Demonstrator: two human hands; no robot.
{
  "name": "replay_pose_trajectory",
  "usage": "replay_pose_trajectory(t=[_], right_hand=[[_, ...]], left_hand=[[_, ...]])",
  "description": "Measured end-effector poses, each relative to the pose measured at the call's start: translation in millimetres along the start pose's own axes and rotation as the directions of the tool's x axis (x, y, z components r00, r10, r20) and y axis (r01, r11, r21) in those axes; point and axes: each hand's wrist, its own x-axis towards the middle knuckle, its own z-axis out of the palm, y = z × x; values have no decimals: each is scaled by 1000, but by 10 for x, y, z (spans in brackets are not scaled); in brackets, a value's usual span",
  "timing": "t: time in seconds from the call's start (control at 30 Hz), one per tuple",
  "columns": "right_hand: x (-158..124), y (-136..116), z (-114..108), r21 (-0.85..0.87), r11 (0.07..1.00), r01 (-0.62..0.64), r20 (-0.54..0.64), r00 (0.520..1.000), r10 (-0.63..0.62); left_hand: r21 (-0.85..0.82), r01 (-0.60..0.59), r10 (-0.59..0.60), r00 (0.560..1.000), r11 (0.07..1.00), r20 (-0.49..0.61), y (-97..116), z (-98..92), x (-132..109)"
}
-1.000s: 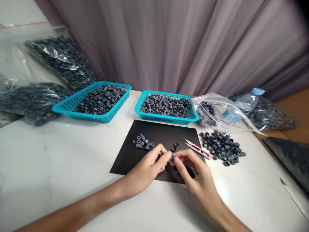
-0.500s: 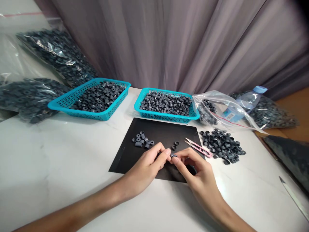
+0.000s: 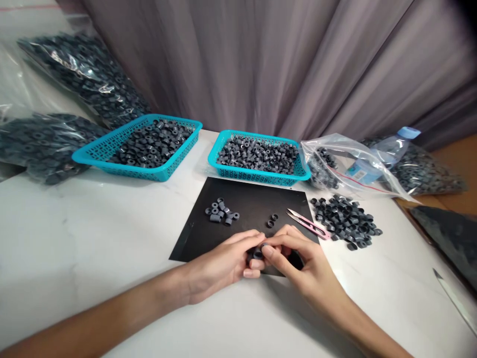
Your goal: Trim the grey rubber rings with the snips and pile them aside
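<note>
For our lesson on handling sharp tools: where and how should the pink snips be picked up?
Probably by the closed end of the pink handle, from the near right: the snips lie slantwise, pointed blades facing far left over the black mat.

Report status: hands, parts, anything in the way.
Left hand cupped around small dark pieces. Right hand pinching one, thumb and forefinger. Pink snips lie just beyond right hand; nothing visibly blocking.

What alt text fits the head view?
A person's left hand and right hand hold small dark parts over a black mat on a white table. Pink snips lie across the mat's right edge, beside a parts pile; two blue baskets behind hold more.
</note>
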Motion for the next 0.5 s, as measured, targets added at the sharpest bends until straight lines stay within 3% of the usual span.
replay_pose_trajectory(t=[0.23,0.5], right_hand=[[-10,24,-11,-74,996,40,-8,999,-41],[10,93,-80,-72,995,63,-10,998,-64]], left_hand=[[-52,1,-4,998,999,-62,-1,-24,9],[-32,7,-8,1000,999,-23,23,-20,-32]])
